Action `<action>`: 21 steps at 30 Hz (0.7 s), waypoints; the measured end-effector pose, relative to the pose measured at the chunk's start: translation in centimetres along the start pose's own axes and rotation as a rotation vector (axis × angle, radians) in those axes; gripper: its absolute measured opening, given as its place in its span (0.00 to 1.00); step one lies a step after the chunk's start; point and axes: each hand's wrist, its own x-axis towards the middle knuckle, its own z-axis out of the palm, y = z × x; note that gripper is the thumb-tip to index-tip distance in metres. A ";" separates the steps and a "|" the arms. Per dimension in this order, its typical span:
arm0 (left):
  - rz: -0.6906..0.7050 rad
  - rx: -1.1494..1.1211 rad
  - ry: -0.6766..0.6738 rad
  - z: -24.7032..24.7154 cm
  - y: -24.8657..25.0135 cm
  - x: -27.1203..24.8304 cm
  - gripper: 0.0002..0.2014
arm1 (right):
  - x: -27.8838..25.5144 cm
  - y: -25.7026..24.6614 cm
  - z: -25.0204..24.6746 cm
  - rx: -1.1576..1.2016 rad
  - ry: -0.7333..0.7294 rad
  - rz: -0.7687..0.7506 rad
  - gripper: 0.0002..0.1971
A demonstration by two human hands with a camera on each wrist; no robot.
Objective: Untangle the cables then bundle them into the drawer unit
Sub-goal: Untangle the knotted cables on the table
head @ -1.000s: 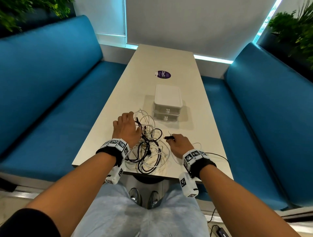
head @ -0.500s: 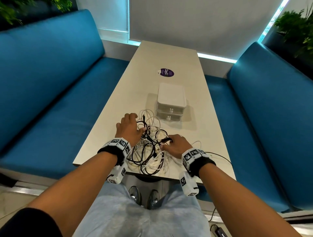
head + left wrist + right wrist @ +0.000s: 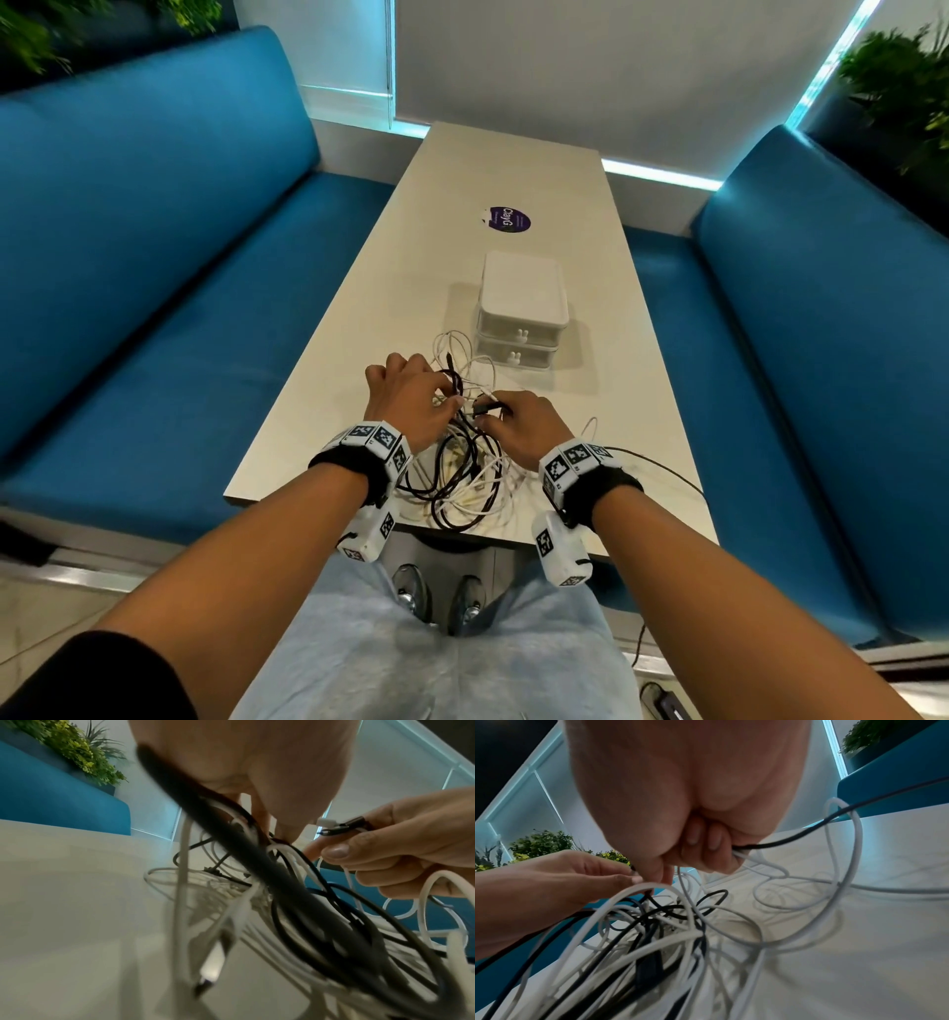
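A tangle of black and white cables lies on the near end of the pale table. My left hand sits over its left side, fingertips pinching strands of the tangle. My right hand grips a black cable's plug together with a white cable end, its lower fingers curled round a black and a white strand. Just beyond the tangle stands the white two-drawer unit, both drawers closed.
A purple round sticker lies on the table beyond the drawer unit. Blue benches flank both sides, with plants behind them. One thin black cable trails off the table's right edge.
My right hand has carried the black plug left, up to the left hand over the tangle. The left hand now pinches strands and has lifted them a little.
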 end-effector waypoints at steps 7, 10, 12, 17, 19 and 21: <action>0.099 -0.072 -0.052 -0.5 0.5 0.2 0.10 | 1.5 -0.9 1.1 -0.083 0.012 0.050 0.09; 0.099 0.024 -0.047 -0.7 0.4 0.0 0.12 | 1.7 -0.6 1.1 -0.133 0.000 0.081 0.10; 0.106 0.134 -0.049 -0.9 0.4 0.0 0.15 | 1.5 -0.2 0.7 -0.156 0.008 0.088 0.11; 0.113 0.263 -0.031 -0.8 0.7 0.6 0.18 | 0.9 0.2 -1.0 -0.149 -0.053 0.011 0.10; 0.054 0.251 -0.033 -0.8 0.7 0.9 0.23 | 0.4 0.4 -1.8 -0.166 -0.106 0.023 0.10; -0.041 0.238 -0.065 -1.2 0.3 1.2 0.31 | 0.0 1.1 -2.3 -0.221 -0.141 0.044 0.12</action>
